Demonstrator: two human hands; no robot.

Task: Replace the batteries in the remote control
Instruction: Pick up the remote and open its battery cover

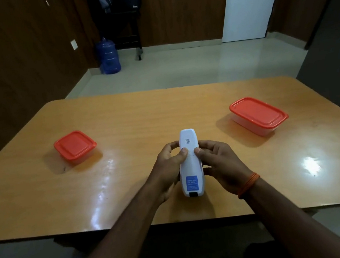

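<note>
The white remote control point(189, 160) is held back-side up above the near middle of the wooden table point(163, 112), its long axis running from near to far, a blue label toward its near end and a small printed code toward its far end. The left hand point(167, 167) wraps the remote's left edge and the right hand point(217, 161) wraps its right edge, both closed on the body, with the two thumbs pressed side by side on the back panel about midway along, just at what looks like a seam across the casing. That grip suggests the battery cover is being pushed to slide it off, so the task appears to be at its very first step: the cover looks still in place, no compartment is open and no batteries, old or new, can be seen anywhere. Left to do, by this reading, are freeing the cover, taking out the old cells, fitting new ones and closing the back again. A small square container with a red lid point(74, 145) sits to the left, well apart from the hands, and a larger rectangular container with a red lid point(258, 114) sits to the far right; both are shut, and whether either holds batteries cannot be told. Nothing lies between the hands and either container, so reaching them looks unobstructed, though each lid would need opening first. An orange thread band point(249, 184) circles the right wrist.
</note>
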